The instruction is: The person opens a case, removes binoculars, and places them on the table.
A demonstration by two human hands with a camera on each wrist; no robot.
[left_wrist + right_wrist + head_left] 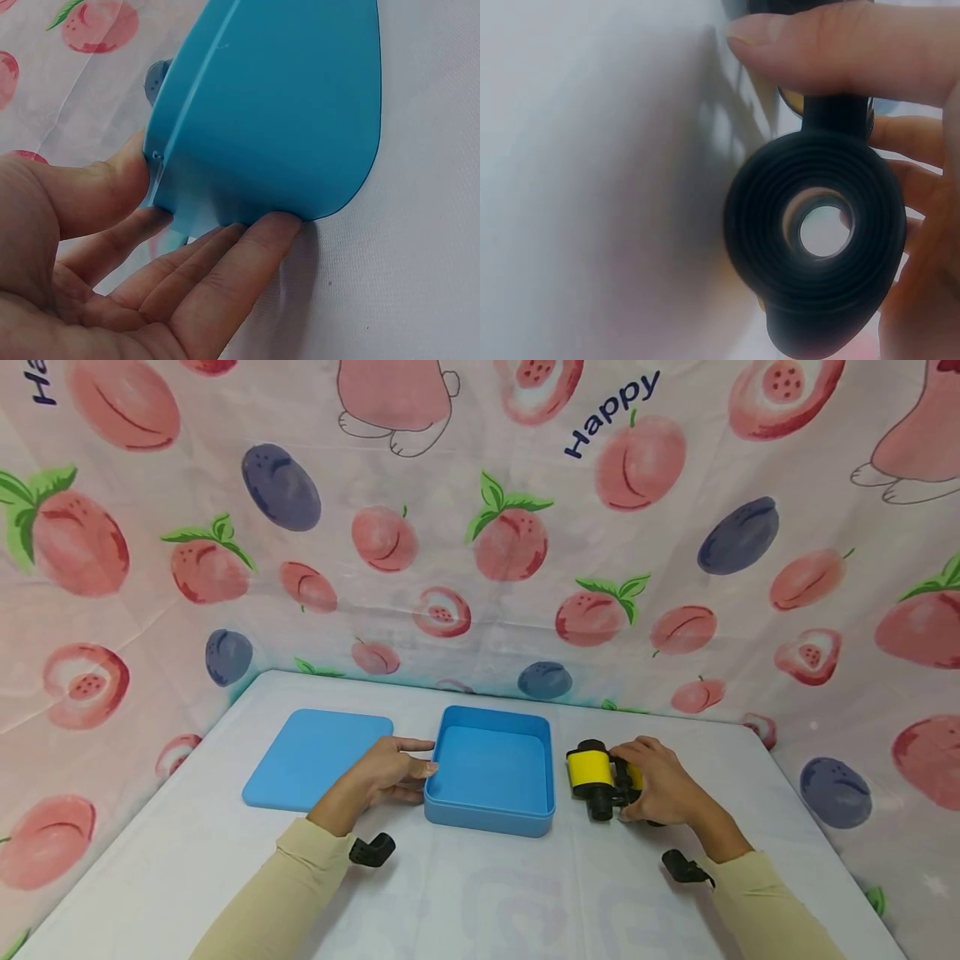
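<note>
A square, shallow blue box [489,824] stands on the white table with its inside facing up and nothing in it. My left hand [392,768] holds its left wall. In the left wrist view the thumb is at the rim and the fingers [255,244] lie along the outer side. To the right of the box are yellow and black binoculars [590,768]. My right hand [660,783] grips them from the right. One round black barrel end [750,225] shows in the right wrist view, with the thumb [832,49] across the black part above it.
A flat blue lid [315,760] lies on the table to the left of the box. Behind the table hangs a fruit-printed cloth [450,460]. A small black device sits at each wrist.
</note>
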